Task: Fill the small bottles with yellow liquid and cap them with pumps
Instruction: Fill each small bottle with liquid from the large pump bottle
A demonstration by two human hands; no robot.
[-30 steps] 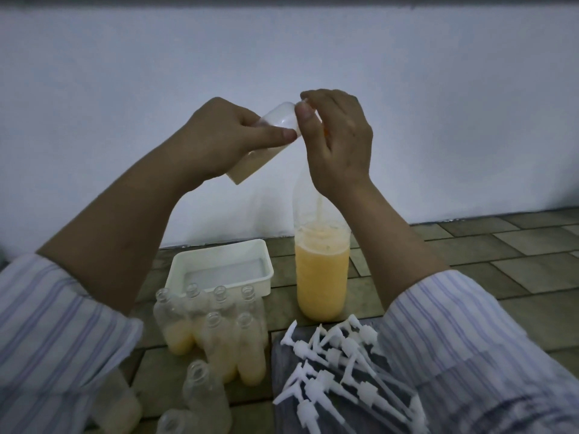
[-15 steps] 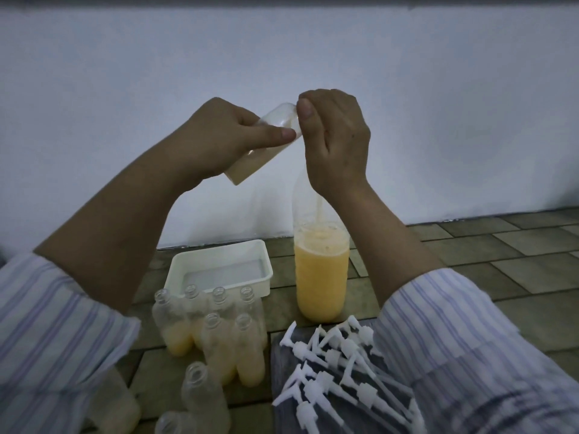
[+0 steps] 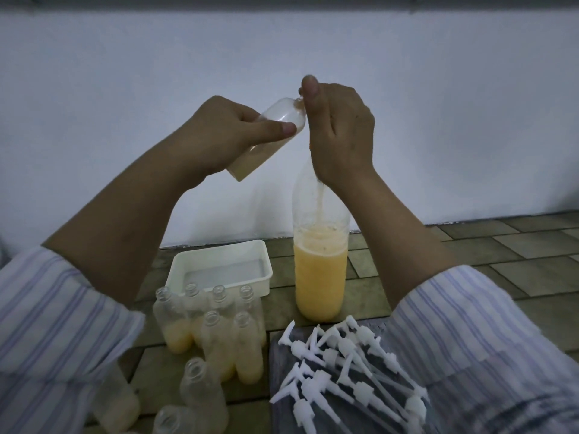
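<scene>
Your left hand (image 3: pixel 219 133) holds a small bottle (image 3: pixel 266 139) up in front of the wall, above everything on the floor. The bottle is tilted: its long axis runs from lower left to upper right, base down toward your left wrist, neck pointing up and right toward your other hand. Your left grip wraps the middle of the body, thumb lying across the near side, so the base sticks out below the hand and the shoulder and neck stick out above it. A little pale yellow liquid sits in the low end.

Your right hand (image 3: pixel 340 133) is curled tight just beside the bottle's neck, thumb upright against the mouth. It pinches something there, but what it is stays hidden behind the fingers. A thin tube (image 3: pixel 320 198) hangs from under this hand down into the large bottle (image 3: pixel 321 270), which stands upright on the tiled floor (image 3: pixel 501 261), about half full of yellow liquid.

Left of the large bottle sits a white tray (image 3: pixel 219 270). In front of it stands a cluster of uncapped bottles (image 3: pixel 213 330), partly filled. To the right of these, white pumps (image 3: pixel 341 368) lie piled on a dark mat, stems mostly pointing lower right.
</scene>
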